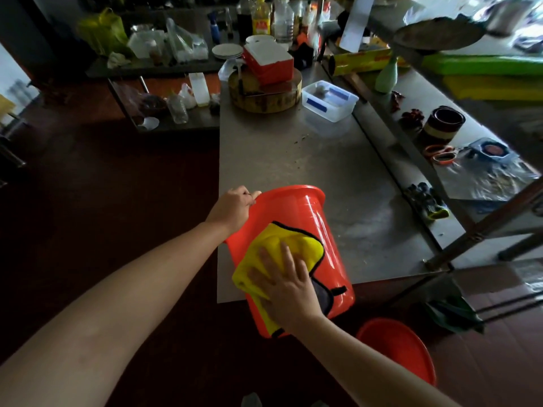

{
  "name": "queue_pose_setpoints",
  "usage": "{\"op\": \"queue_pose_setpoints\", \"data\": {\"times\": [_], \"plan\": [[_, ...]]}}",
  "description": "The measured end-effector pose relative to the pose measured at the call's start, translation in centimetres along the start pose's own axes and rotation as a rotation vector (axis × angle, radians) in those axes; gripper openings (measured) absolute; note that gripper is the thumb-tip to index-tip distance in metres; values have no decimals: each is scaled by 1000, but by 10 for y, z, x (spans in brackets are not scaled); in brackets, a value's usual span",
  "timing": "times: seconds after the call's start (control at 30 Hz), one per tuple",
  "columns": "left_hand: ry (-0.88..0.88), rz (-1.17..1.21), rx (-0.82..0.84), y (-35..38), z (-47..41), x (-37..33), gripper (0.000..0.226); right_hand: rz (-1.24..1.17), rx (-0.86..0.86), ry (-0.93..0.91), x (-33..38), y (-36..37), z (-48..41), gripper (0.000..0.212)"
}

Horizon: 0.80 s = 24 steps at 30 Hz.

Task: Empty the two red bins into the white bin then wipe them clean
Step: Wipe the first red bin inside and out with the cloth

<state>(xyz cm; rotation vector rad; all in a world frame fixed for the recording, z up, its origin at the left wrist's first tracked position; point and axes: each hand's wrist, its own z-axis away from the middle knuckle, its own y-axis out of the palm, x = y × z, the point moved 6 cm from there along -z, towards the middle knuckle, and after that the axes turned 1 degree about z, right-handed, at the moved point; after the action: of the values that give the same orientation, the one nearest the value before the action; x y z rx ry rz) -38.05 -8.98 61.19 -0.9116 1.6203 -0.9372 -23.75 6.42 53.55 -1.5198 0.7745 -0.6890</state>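
Fingers straight, my right hand (289,286) presses the yellow cloth (282,245) against the tilted red bin (311,212) at the tabletop's (293,154) near edge. My left hand (233,207) grips its rim. The second red bin (396,345) sits on the floor.

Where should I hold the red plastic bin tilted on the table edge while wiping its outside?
Probably the flared rim at the mouth of the red plastic bin, from its left, where the left hand grips now. The wall is smooth and tapered, and the right hand presses the yellow cloth there.
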Motion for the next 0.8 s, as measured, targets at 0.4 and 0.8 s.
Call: {"op": "queue_pose_setpoints", "data": {"times": [0.4, 0.8], "plan": [[48, -159, 121, 21, 11, -15, 56, -443, -24, 462, -130, 12, 40, 66], [214, -549, 482, 41, 43, -19, 115, -294, 3, 401, -101, 1, 42, 66]]}}
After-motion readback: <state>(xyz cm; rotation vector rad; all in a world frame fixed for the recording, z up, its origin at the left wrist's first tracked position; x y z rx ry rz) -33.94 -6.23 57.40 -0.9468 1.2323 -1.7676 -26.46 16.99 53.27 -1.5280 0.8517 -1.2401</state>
